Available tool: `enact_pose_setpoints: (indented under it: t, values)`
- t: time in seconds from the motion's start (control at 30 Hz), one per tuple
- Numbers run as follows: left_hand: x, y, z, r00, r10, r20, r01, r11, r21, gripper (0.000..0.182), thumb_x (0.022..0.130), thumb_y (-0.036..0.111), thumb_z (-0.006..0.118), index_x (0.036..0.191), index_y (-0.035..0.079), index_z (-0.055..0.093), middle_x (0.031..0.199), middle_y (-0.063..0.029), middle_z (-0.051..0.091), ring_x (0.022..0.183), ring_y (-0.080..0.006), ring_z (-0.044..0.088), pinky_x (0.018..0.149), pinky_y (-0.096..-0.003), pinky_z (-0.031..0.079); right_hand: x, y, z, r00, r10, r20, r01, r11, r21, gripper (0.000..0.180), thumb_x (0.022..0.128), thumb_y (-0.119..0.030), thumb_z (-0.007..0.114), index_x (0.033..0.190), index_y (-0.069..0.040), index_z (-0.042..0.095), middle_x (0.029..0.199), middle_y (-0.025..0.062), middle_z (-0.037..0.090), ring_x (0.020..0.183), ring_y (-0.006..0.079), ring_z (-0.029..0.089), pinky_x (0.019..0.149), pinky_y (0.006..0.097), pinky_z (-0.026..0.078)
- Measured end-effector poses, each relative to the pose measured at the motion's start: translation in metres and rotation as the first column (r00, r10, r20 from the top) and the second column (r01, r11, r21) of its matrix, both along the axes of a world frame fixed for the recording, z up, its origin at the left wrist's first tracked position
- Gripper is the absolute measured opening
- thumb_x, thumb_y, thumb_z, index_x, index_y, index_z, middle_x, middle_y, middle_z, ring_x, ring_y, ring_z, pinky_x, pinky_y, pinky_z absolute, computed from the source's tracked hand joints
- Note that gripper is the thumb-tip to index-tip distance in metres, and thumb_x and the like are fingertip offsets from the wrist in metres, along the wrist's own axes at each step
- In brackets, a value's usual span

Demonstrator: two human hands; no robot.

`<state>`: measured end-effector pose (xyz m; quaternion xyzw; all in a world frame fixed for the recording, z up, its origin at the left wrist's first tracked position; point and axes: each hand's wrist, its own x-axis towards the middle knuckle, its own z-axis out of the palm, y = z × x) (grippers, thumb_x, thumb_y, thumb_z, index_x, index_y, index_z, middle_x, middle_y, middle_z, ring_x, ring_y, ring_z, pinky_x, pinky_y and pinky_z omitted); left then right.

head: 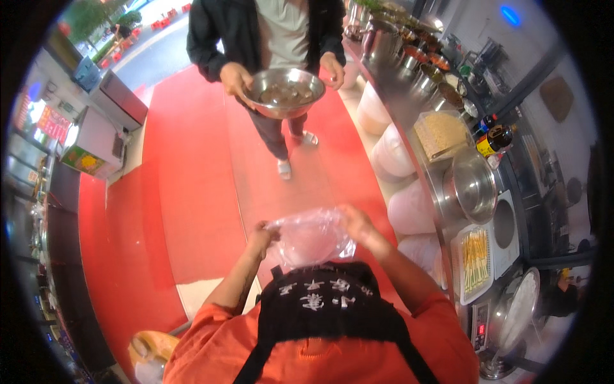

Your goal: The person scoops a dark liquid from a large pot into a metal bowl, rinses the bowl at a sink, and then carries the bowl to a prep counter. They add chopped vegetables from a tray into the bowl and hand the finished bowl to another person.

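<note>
A clear plastic bag [309,237] is stretched between my two hands in front of the black apron [326,293]. My left hand [263,237] grips the bag's left upper edge. At the opposite corner my right hand [357,223], slightly blurred, pinches the plastic. Facing me stands another person, whose hand [236,81] holds the rim of a stainless steel bowl [283,108]. Shiny brownish pieces [285,92] lie in that bowl; I cannot tell what they are. The person's other hand [333,69] is by the bowl's right side.
Along the right runs a counter with metal pots [381,41], a tub of tan granules [441,132], a large steel bowl [472,187], a tray of skewers [476,264] and a digital scale [481,326]. White buckets [393,153] stand beneath. Red matting [192,192] covers the floor.
</note>
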<state>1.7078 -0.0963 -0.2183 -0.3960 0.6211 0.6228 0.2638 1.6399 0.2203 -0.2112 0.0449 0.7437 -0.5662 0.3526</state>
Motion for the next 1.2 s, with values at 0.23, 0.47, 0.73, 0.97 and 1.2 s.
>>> enact_pose_setpoints:
  t: [0.23,0.47,0.73,0.97,1.2]
  values:
    - [-0.05,0.013,0.052,0.996,0.086,-0.025,-0.072,0.937,0.341,0.024,0.1,0.02,0.056,0.113,0.0,0.061,0.093,-0.0091,0.068,0.081,-0.0202,0.065,0.073,-0.0359,0.052,-0.098,-0.018,0.017,0.972,-0.23,0.053,0.218,0.961,0.169,0.052,0.09,-0.03,0.066,0.124,0.007,0.05,0.111,0.0206,0.065,0.098,0.0255,0.065,0.084,0.0424,0.053]
    - [-0.111,0.035,0.083,0.941,0.291,-0.17,-0.202,0.891,0.406,0.035,0.101,0.028,0.055,0.123,0.001,0.059,0.1,-0.0084,0.062,0.079,-0.0206,0.061,0.074,-0.0363,0.055,-0.218,-0.03,0.099,0.944,0.21,-0.256,-0.145,0.958,0.248,0.048,0.094,-0.041,0.059,0.109,0.005,0.062,0.11,0.0266,0.067,0.105,0.0383,0.066,0.087,0.043,0.052]
    - [-0.129,0.073,0.119,0.815,0.528,-0.238,-0.268,0.708,0.653,0.041,0.092,0.023,0.065,0.125,0.002,0.053,0.103,-0.0095,0.064,0.087,-0.0228,0.064,0.08,-0.0405,0.055,-0.266,-0.048,0.154,0.83,0.438,-0.345,-0.32,0.881,0.349,0.036,0.091,-0.032,0.062,0.091,0.004,0.065,0.088,0.0189,0.066,0.078,0.0258,0.063,0.074,0.0396,0.05]
    - [-0.128,0.072,0.111,0.714,0.681,-0.165,-0.345,0.547,0.763,0.062,0.084,0.023,0.077,0.133,-0.001,0.047,0.102,-0.0093,0.067,0.087,-0.0248,0.066,0.069,-0.0427,0.055,-0.269,-0.033,0.174,0.794,0.527,-0.304,-0.37,0.815,0.446,0.031,0.088,-0.025,0.062,0.102,0.003,0.063,0.095,0.0212,0.067,0.088,0.0315,0.065,0.079,0.0411,0.051]
    - [-0.138,0.07,0.096,0.78,0.576,-0.245,-0.347,0.723,0.598,0.025,0.095,0.019,0.057,0.116,0.005,0.053,0.087,-0.006,0.061,0.075,-0.0217,0.063,0.064,-0.0382,0.055,-0.241,-0.013,0.176,0.855,0.416,-0.308,-0.298,0.883,0.363,0.054,0.084,-0.013,0.066,0.133,0.0,0.048,0.115,0.0222,0.063,0.108,0.0308,0.063,0.091,0.0392,0.049]
